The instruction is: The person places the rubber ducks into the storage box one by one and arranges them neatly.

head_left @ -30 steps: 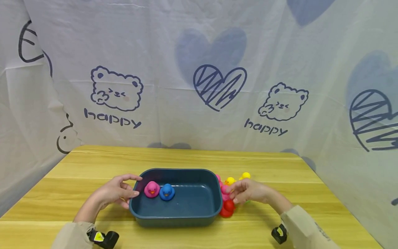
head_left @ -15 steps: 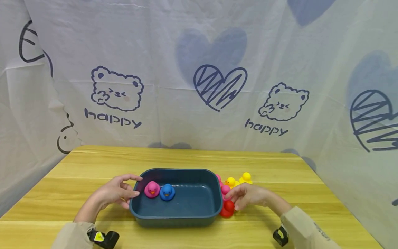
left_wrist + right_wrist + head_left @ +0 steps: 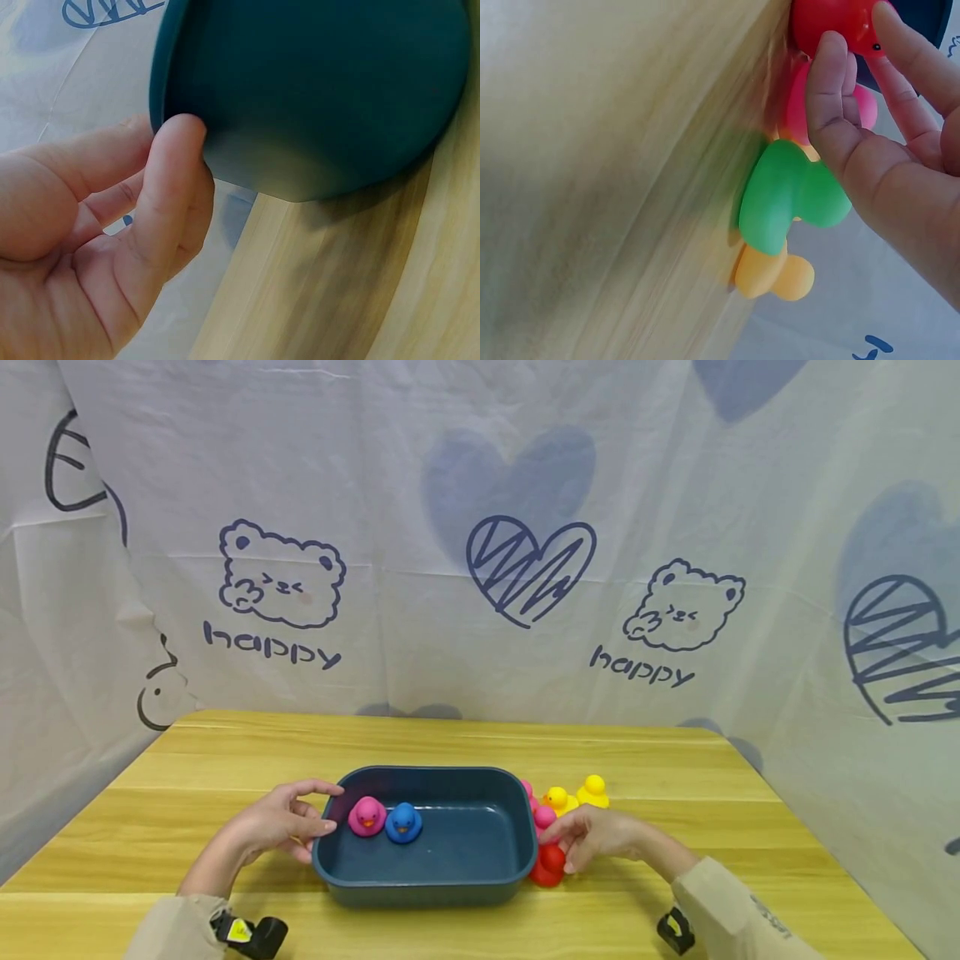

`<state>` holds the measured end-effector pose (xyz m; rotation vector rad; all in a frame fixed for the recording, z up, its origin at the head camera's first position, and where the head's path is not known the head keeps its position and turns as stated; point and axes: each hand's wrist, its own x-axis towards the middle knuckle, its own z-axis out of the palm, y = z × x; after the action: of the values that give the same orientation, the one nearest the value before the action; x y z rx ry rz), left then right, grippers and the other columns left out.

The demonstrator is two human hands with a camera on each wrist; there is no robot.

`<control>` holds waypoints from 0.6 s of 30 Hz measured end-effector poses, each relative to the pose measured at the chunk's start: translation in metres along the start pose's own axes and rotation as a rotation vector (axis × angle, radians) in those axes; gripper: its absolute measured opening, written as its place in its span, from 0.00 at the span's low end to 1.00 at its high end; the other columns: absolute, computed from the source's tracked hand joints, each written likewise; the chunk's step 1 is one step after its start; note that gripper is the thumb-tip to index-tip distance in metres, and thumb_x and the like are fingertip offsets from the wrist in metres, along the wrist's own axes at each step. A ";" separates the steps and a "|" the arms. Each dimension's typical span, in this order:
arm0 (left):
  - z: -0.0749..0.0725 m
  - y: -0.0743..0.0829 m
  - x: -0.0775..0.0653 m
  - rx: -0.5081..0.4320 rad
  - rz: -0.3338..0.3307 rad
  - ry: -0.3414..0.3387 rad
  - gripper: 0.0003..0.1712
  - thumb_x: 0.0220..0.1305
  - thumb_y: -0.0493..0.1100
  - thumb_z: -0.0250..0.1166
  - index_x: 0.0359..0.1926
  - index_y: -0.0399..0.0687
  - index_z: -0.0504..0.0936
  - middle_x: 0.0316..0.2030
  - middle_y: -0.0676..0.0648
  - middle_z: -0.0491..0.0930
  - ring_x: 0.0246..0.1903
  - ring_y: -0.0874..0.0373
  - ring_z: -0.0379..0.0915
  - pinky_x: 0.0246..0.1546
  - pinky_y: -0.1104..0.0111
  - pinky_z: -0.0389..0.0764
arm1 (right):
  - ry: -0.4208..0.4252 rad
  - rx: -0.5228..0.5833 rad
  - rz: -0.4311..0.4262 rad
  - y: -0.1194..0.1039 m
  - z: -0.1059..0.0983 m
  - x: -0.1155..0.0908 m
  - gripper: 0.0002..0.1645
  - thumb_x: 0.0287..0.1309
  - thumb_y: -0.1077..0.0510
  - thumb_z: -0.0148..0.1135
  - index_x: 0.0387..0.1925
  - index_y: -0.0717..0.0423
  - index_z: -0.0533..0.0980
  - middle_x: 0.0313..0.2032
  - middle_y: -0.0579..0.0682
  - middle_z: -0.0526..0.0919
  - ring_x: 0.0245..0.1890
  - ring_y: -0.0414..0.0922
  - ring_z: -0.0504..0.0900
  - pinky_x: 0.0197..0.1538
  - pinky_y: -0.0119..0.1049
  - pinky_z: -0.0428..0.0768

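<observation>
My left hand [image 3: 281, 827] grips the left end of a dark blue-green plastic bin [image 3: 420, 893], fingertips at its rim; the left wrist view shows a fingertip against the bin's wall [image 3: 322, 97]. Inside the bin sit a pink rubber duck [image 3: 367, 817] and a blue rubber duck [image 3: 403, 823], side by side. Just outside the right end, my right hand [image 3: 600, 839] pinches a red rubber duck [image 3: 548, 865] between thumb and fingers. In the right wrist view, this red duck [image 3: 829, 26] appears low, close to the table.
Behind the red duck are a pink duck [image 3: 544, 817] and yellow ducks [image 3: 593, 790]. A green duck [image 3: 795, 195] shows in the right wrist view; my hand hides it from the head view. A printed cloth [image 3: 405, 610] hangs behind the wooden table [image 3: 637, 910].
My right hand has come slightly toward me, from beside the pink duck down to the red duck. The left hand and bin have stayed put.
</observation>
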<state>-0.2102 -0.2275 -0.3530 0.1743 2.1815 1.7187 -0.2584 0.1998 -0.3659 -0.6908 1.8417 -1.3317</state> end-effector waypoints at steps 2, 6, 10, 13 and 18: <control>0.000 0.000 0.000 -0.002 0.001 -0.001 0.33 0.57 0.34 0.61 0.60 0.32 0.58 0.25 0.43 0.72 0.15 0.59 0.71 0.18 0.69 0.78 | 0.009 -0.016 0.004 0.000 0.001 0.000 0.26 0.43 0.77 0.60 0.49 0.79 0.67 0.28 0.54 0.78 0.24 0.40 0.76 0.31 0.27 0.78; 0.000 0.000 0.000 -0.001 0.003 -0.001 0.33 0.57 0.35 0.61 0.60 0.32 0.58 0.24 0.43 0.72 0.15 0.59 0.71 0.18 0.69 0.78 | 0.027 -0.059 0.012 0.000 0.004 0.000 0.25 0.43 0.76 0.61 0.47 0.77 0.69 0.26 0.52 0.77 0.23 0.39 0.75 0.30 0.26 0.77; 0.000 -0.001 0.000 0.000 0.003 -0.002 0.33 0.57 0.35 0.61 0.61 0.32 0.58 0.25 0.43 0.72 0.15 0.59 0.71 0.18 0.69 0.78 | 0.037 -0.096 0.009 0.000 0.005 0.000 0.22 0.44 0.76 0.60 0.46 0.77 0.70 0.25 0.49 0.77 0.23 0.38 0.75 0.30 0.26 0.77; 0.000 -0.001 0.000 0.003 0.002 0.000 0.33 0.57 0.35 0.61 0.60 0.32 0.58 0.25 0.42 0.72 0.15 0.59 0.71 0.19 0.68 0.79 | 0.045 -0.117 -0.003 0.001 0.005 0.000 0.21 0.44 0.76 0.61 0.44 0.77 0.70 0.25 0.49 0.77 0.23 0.38 0.75 0.30 0.26 0.77; 0.000 -0.001 0.001 0.008 0.000 0.003 0.33 0.57 0.35 0.62 0.60 0.32 0.58 0.25 0.42 0.72 0.15 0.59 0.71 0.19 0.68 0.79 | 0.077 -0.144 -0.029 0.002 0.006 -0.003 0.20 0.45 0.74 0.61 0.44 0.76 0.71 0.25 0.52 0.78 0.22 0.40 0.75 0.29 0.28 0.78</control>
<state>-0.2107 -0.2277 -0.3541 0.1738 2.1911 1.7117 -0.2525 0.1992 -0.3678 -0.7530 2.0113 -1.2686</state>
